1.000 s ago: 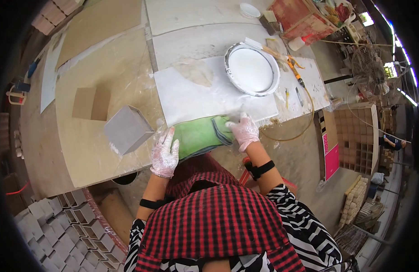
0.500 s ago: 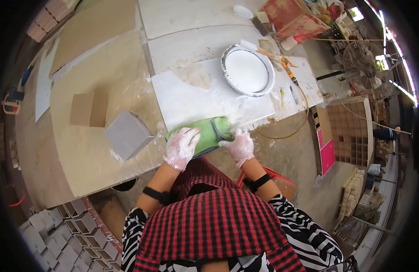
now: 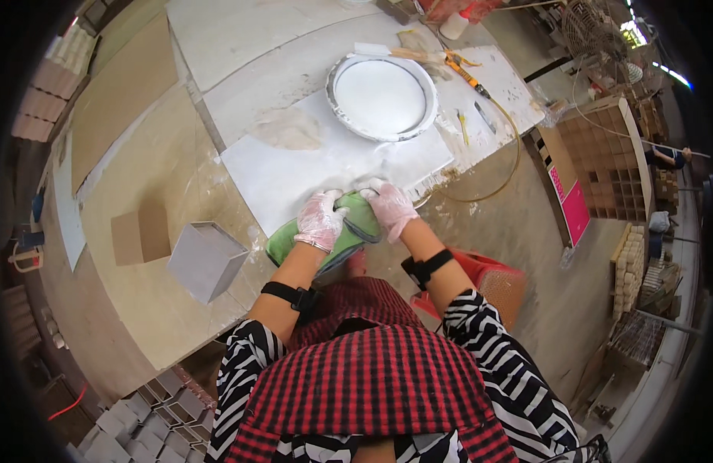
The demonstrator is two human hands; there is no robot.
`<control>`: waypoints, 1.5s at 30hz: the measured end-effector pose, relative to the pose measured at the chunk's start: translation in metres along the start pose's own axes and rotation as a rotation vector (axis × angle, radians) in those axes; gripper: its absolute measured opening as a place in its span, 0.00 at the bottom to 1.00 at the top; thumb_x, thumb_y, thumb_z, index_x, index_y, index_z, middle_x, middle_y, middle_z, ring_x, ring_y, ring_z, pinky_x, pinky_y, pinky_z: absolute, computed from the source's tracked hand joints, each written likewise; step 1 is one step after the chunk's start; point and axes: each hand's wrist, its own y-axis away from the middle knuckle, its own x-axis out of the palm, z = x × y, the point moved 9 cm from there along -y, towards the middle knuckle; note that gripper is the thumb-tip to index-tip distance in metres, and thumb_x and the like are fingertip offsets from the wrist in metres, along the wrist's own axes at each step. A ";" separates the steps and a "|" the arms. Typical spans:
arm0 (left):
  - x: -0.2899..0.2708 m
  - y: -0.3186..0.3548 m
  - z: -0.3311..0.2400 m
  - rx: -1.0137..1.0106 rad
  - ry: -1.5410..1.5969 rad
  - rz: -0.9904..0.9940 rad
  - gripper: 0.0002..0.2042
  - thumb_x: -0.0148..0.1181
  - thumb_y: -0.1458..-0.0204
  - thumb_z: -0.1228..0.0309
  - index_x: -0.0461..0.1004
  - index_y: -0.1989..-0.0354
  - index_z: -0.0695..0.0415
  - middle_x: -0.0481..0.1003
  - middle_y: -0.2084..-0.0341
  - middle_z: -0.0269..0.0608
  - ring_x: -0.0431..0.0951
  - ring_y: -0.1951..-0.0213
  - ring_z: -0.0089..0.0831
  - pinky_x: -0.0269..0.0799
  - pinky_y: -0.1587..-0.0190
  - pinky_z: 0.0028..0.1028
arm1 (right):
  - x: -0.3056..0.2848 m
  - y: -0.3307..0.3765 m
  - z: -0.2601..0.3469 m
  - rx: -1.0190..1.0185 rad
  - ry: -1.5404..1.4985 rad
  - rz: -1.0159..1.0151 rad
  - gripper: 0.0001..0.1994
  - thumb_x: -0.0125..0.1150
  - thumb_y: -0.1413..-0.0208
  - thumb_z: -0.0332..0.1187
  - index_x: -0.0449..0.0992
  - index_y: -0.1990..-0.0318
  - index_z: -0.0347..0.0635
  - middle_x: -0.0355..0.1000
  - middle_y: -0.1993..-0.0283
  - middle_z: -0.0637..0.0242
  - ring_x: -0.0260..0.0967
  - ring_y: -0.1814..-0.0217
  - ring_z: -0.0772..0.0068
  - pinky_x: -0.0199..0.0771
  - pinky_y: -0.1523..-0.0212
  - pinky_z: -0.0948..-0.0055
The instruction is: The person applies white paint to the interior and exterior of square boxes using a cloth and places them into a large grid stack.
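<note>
A green cloth [image 3: 341, 245] with a dark edge lies bunched at the table's front edge, partly over the near side of a white sheet [image 3: 256, 171]. My left hand [image 3: 321, 222], in a whitish smeared glove, has its fingers closed on the middle of the cloth. Gloved the same way, my right hand [image 3: 389, 207] grips the cloth's right end close beside the left. The fingertips are partly hidden in the folds. Beyond the hands stands a round tub [image 3: 356, 133] of white paste or glue, with a flat brush [image 3: 410, 54] lying across its far rim.
Left of the cloth stand a grey box [image 3: 206, 262] and a brown box [image 3: 140, 235]. An orange-handled tool [image 3: 466, 73] on a hose lies right of the tub, near a small knife [image 3: 484, 117]. A red chair [image 3: 499, 282] is by my right arm.
My right hand has shifted to the cloth's far right corner and nearer my left hand. The cloth is folded and more bunched. The whole view has turned slightly.
</note>
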 end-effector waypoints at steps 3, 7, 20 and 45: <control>0.003 0.000 0.008 -0.020 0.041 -0.042 0.19 0.64 0.59 0.69 0.73 0.55 0.52 0.73 0.64 0.47 0.73 0.59 0.43 0.68 0.56 0.38 | 0.007 -0.012 -0.007 0.057 -0.005 0.120 0.13 0.51 0.47 0.40 0.74 0.56 0.49 0.72 0.57 0.54 0.68 0.53 0.50 0.67 0.52 0.61; 0.007 -0.002 0.010 -0.018 0.062 -0.044 0.20 0.64 0.59 0.69 0.73 0.54 0.51 0.73 0.63 0.48 0.73 0.58 0.44 0.68 0.56 0.37 | -0.001 -0.020 -0.031 0.229 0.034 -0.045 0.12 0.52 0.47 0.40 0.75 0.59 0.49 0.72 0.57 0.55 0.68 0.53 0.50 0.67 0.52 0.62; -0.001 0.009 -0.026 0.258 -0.251 -0.081 0.17 0.57 0.53 0.71 0.73 0.52 0.47 0.73 0.57 0.43 0.70 0.52 0.41 0.64 0.49 0.37 | -0.006 -0.004 -0.014 0.190 -0.249 -0.033 0.10 0.54 0.48 0.40 0.76 0.62 0.48 0.73 0.58 0.58 0.70 0.55 0.56 0.69 0.54 0.64; -0.068 0.104 0.078 -0.287 -0.165 -0.172 0.30 0.57 0.52 0.68 0.57 0.39 0.57 0.63 0.48 0.62 0.65 0.47 0.54 0.62 0.45 0.41 | 0.095 0.114 0.092 -0.549 0.303 0.261 0.20 0.57 0.51 0.41 0.70 0.50 0.49 0.68 0.63 0.63 0.68 0.59 0.62 0.68 0.60 0.65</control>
